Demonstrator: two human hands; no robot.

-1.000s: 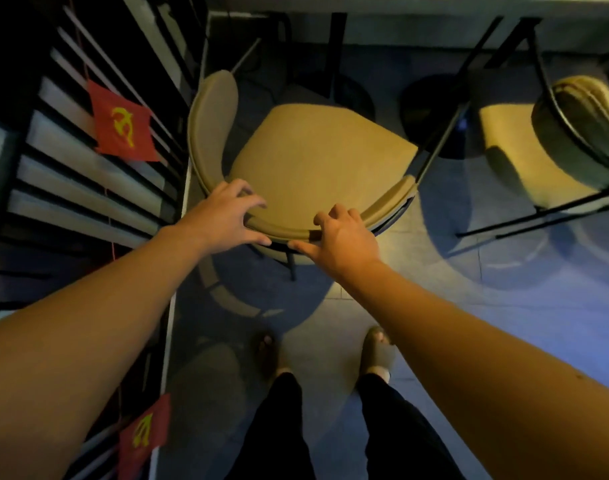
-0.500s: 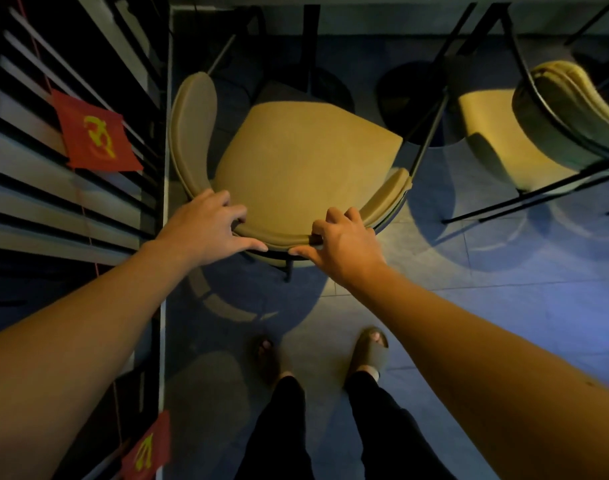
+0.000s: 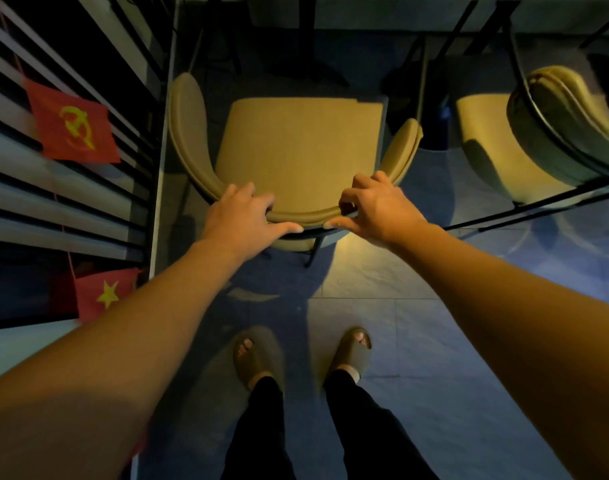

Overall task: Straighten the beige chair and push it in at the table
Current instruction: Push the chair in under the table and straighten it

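The beige chair [image 3: 296, 147] stands on the tiled floor [image 3: 382, 317] facing the table [image 3: 330, 8] at the top edge, its seat front just short of the table's underside. The left hand [image 3: 242, 216] and right hand [image 3: 375, 206] each curl fingers over the curved backrest rim, thumbs beneath it. Padded over a thin metal frame, it likely slides lightly; the stiff rim is the sound hold. No containers show.

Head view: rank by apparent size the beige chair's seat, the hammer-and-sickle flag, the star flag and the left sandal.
1. beige chair's seat
2. hammer-and-sickle flag
3. star flag and left sandal: look alike, unranked; the flag is partly hidden by the arm.
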